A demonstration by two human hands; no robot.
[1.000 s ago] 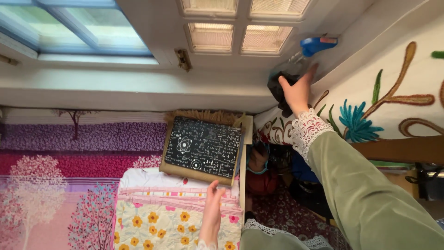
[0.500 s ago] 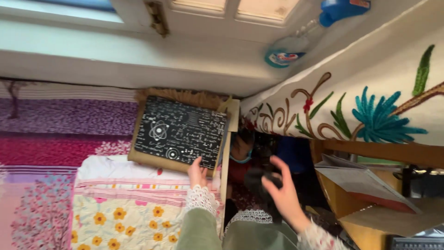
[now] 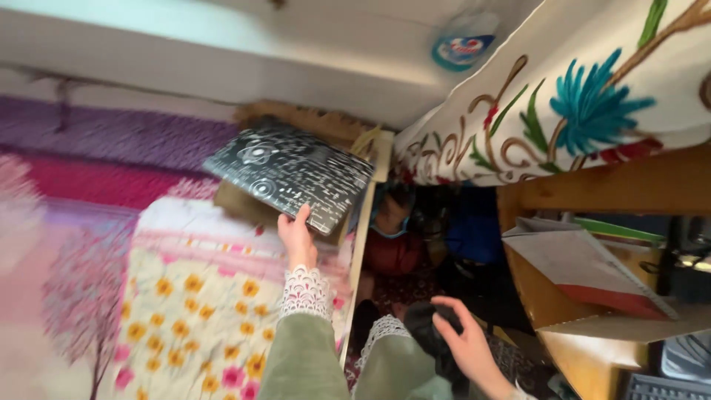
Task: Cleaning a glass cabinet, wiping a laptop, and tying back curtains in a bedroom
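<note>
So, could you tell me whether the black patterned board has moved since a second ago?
Yes. The left hand has lifted the black patterned board off the brown board beneath, near edge tilted upward.

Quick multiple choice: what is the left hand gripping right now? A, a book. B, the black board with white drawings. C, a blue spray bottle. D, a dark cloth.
B: the left hand grips the lower edge of the black board, tilted up off the bedding; the dark cloth is in the right hand.
</note>
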